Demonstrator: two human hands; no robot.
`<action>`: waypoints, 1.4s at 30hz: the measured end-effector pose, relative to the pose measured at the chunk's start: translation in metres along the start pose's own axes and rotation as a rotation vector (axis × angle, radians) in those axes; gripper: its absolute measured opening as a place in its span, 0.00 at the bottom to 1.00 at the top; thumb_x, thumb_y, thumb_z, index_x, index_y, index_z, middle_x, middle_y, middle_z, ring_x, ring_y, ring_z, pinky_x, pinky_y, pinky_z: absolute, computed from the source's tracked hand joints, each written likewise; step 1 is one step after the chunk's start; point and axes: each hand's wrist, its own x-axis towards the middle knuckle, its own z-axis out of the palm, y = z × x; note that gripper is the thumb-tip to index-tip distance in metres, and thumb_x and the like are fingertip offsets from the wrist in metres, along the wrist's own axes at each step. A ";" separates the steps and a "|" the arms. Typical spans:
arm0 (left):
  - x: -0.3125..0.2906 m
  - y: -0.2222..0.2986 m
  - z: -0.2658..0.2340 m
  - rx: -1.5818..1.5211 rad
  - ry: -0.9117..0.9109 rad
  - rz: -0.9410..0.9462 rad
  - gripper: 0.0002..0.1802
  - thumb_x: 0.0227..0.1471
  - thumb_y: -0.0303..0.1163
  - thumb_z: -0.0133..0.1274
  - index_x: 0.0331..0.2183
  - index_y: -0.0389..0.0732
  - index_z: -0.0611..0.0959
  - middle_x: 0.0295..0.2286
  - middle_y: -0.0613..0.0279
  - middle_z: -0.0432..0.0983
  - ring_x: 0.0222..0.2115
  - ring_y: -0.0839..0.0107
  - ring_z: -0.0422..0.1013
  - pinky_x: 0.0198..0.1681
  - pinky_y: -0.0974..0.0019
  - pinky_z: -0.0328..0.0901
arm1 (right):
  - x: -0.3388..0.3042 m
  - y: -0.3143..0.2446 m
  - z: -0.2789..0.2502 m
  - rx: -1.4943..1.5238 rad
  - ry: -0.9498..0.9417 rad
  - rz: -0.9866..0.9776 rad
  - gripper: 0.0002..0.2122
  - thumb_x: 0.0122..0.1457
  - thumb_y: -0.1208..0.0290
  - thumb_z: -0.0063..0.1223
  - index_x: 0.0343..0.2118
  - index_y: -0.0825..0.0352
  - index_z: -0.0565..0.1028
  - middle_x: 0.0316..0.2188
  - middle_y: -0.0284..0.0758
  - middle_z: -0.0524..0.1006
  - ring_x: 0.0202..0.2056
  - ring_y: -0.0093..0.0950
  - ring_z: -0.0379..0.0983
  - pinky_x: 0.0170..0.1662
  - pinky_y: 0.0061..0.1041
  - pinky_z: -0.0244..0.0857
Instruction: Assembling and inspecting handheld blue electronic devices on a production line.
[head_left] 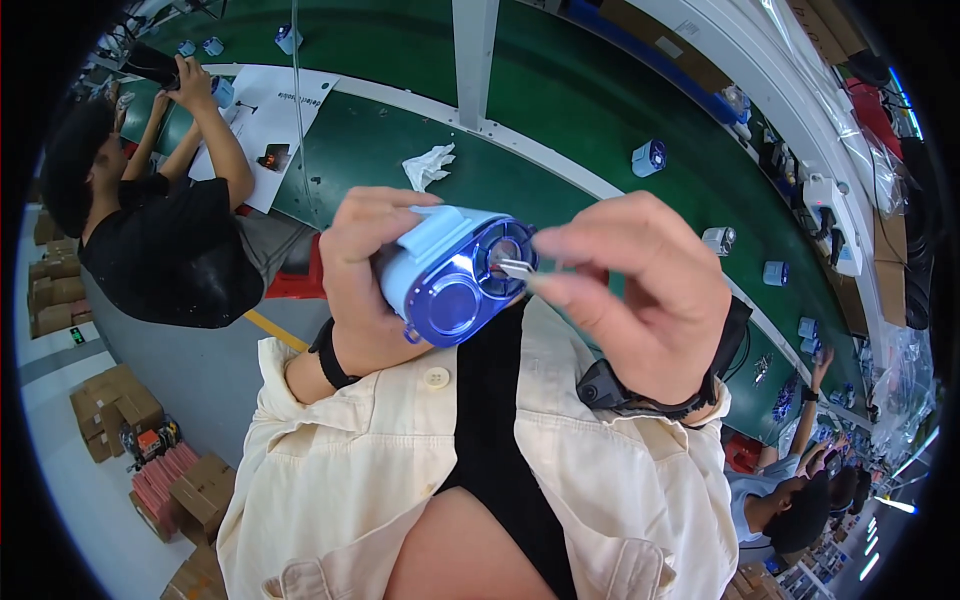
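My left hand (362, 270) is closed around a light blue plastic device (405, 275) with a glossy violet-blue front. The front faces right and toward me, with two round parts side by side: a domed one (452, 305) and an open recess (488, 245). At that recess, my right hand (650, 285) pinches a small silver metal piece (514, 268) between thumb and forefinger. The piece's inner end sits at the recess; its exact kind cannot be made out. Both hands are raised in front of my chest, over the near edge of the bench.
A crumpled white tissue (428, 167) lies on the green bench (375, 135). Similar blue devices (648, 157) stand spaced along the green strip behind it. A co-worker (160, 230) sits at the left, another (790, 505) at the lower right. A white post (474, 60) rises ahead.
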 end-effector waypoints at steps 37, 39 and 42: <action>-0.007 0.000 -0.009 -0.938 -0.446 -0.588 0.45 0.19 0.38 0.78 0.40 0.35 0.71 0.33 0.60 0.76 0.32 0.75 0.73 0.37 0.73 0.66 | 0.020 0.012 -0.009 0.022 -0.173 -0.560 0.08 0.44 0.75 0.61 0.29 0.73 0.79 0.23 0.38 0.75 0.20 0.30 0.70 0.21 0.24 0.61; -0.006 0.001 -0.012 -0.943 -0.468 -0.666 0.44 0.19 0.41 0.77 0.39 0.35 0.72 0.32 0.59 0.78 0.31 0.74 0.75 0.37 0.73 0.67 | 0.020 0.012 -0.008 0.024 -0.182 -0.567 0.08 0.45 0.76 0.61 0.29 0.73 0.79 0.23 0.38 0.75 0.20 0.30 0.70 0.21 0.24 0.61; 0.006 0.001 -0.017 -0.829 -0.547 -0.595 0.43 0.19 0.43 0.77 0.38 0.34 0.73 0.31 0.60 0.78 0.31 0.74 0.75 0.36 0.73 0.68 | 0.019 0.012 -0.008 0.025 -0.180 -0.567 0.08 0.45 0.76 0.61 0.29 0.73 0.79 0.23 0.38 0.75 0.20 0.30 0.70 0.21 0.24 0.61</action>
